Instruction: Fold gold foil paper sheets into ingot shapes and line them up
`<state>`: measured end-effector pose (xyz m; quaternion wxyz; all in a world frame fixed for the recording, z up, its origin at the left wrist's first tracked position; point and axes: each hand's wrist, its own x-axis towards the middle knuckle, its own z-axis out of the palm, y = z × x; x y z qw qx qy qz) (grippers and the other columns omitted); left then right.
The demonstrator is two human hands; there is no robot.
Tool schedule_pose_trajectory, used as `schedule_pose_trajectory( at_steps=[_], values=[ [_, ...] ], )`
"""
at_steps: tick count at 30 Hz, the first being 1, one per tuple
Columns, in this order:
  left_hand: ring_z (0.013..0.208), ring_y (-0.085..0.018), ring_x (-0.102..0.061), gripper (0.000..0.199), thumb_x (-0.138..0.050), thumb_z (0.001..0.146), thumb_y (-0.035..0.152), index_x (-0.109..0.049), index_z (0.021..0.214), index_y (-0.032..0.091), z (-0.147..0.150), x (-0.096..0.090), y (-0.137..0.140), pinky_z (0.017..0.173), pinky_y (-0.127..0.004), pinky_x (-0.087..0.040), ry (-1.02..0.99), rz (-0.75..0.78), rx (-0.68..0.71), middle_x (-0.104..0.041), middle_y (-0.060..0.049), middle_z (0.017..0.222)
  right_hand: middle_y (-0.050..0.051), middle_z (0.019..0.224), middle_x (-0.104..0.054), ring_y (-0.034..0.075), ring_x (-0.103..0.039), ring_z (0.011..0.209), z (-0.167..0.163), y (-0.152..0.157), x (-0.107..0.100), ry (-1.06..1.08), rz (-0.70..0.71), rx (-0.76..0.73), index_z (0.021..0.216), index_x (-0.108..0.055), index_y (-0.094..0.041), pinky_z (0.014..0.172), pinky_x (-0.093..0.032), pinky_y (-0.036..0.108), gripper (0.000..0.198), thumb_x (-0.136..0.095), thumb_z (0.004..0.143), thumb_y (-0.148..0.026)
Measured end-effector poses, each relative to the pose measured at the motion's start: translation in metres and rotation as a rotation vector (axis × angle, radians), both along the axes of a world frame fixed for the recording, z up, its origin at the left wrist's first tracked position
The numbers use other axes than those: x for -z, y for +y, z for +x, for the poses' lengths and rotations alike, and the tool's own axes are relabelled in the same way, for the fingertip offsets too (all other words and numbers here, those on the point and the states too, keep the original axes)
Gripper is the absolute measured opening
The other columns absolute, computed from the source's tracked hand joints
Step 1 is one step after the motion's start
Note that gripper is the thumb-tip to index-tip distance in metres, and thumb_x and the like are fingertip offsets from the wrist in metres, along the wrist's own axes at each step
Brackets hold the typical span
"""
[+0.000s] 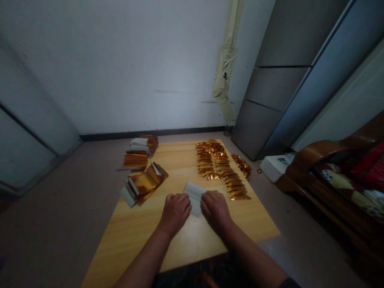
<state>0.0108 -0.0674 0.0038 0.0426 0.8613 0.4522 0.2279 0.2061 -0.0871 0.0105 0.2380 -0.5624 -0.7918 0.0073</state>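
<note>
A pale grey-white sheet of paper (195,192) with a crease across it lies just over the table top. My left hand (177,210) has its fingers curled on the sheet's left edge. On the opposite edge, my right hand (216,210) grips the paper in the same way, fingers bent and thumb hidden. Left of my hands is a loose stack of gold foil sheets (147,182) with pale backs. To the right, rows of folded gold foil pieces (235,184) stand overlapping on the wood.
The wooden table (144,240) bears more foil sheets (136,160) at its far left corner. Beyond its right edge sits a heap of folded foil (241,165). A white box (274,168), a wooden sofa (315,180) and a grey refrigerator (273,84) stand at the right.
</note>
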Motion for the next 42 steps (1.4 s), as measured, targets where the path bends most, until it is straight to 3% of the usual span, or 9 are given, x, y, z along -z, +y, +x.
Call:
schedule_pose_trajectory(
  at_steps=[4,8,13,19,23,31,42],
  values=[
    [0.095,-0.021,-0.058,0.007,-0.053,0.089,0.025,-0.059,0.089,0.022,0.003,0.001,0.001,0.082,-0.039,-0.034,0.033,-0.004,-0.026,-0.067,-0.005,0.107,0.013,0.119,-0.061,0.025,-0.051,0.105,-0.009,0.02,0.002,0.167,-0.079,0.212,0.124,-0.056,-0.016,0.087,-0.038,0.036,0.039,-0.055,0.085,-0.022],
    [0.097,-0.021,-0.057,0.006,-0.054,0.088,0.025,-0.059,0.09,0.022,0.002,0.003,0.0,0.083,-0.039,-0.035,0.018,-0.004,-0.033,-0.066,-0.005,0.108,0.012,0.115,-0.064,0.027,-0.054,0.105,-0.019,0.035,0.006,0.228,-0.194,0.237,0.126,-0.057,-0.016,0.087,-0.039,0.036,0.048,-0.057,0.078,-0.018],
    [0.098,-0.022,-0.057,0.012,-0.055,0.088,0.026,-0.061,0.098,0.023,0.0,0.006,0.001,0.084,-0.04,-0.037,-0.007,-0.014,-0.018,-0.067,-0.006,0.108,0.009,0.11,-0.066,0.024,-0.054,0.102,-0.021,0.041,0.012,0.248,-0.167,0.226,0.121,-0.06,-0.019,0.084,-0.04,0.034,0.051,-0.052,0.072,-0.008],
    [0.098,-0.023,-0.057,0.017,-0.054,0.088,0.026,-0.064,0.102,0.022,-0.001,0.008,0.003,0.085,-0.04,-0.041,-0.017,-0.002,-0.012,-0.066,-0.007,0.111,0.005,0.094,-0.066,0.021,-0.054,0.093,-0.024,0.037,0.01,0.176,-0.165,0.144,0.097,-0.067,-0.02,0.079,-0.036,0.031,0.033,-0.05,0.074,-0.004],
    [0.097,-0.022,-0.058,0.017,-0.057,0.086,0.024,-0.066,0.1,0.024,-0.001,0.006,0.001,0.087,-0.04,-0.043,-0.02,-0.022,-0.017,-0.066,-0.006,0.11,0.005,0.087,-0.063,0.021,-0.05,0.089,-0.025,0.03,0.008,0.021,-0.121,0.042,0.085,-0.067,-0.021,0.075,-0.031,0.032,0.017,-0.054,0.082,-0.01],
    [0.101,-0.023,-0.057,0.02,-0.057,0.084,0.021,-0.064,0.103,0.024,-0.001,0.004,-0.001,0.093,-0.041,-0.045,-0.094,-0.008,-0.019,-0.063,-0.006,0.109,0.007,0.089,-0.06,0.021,-0.046,0.089,-0.027,0.021,0.005,-0.114,-0.093,-0.006,0.088,-0.064,-0.02,0.075,-0.028,0.033,0.006,-0.058,0.086,-0.021],
    [0.106,-0.021,-0.054,0.039,-0.056,0.082,0.015,-0.052,0.12,0.024,0.0,0.006,-0.002,0.093,-0.035,-0.049,-0.192,-0.035,-0.029,-0.048,-0.008,0.118,0.006,0.091,-0.059,0.022,-0.046,0.089,-0.031,0.014,0.005,-0.158,-0.056,-0.009,0.097,-0.063,-0.021,0.077,-0.028,0.034,0.011,-0.057,0.091,-0.028]
  ],
)
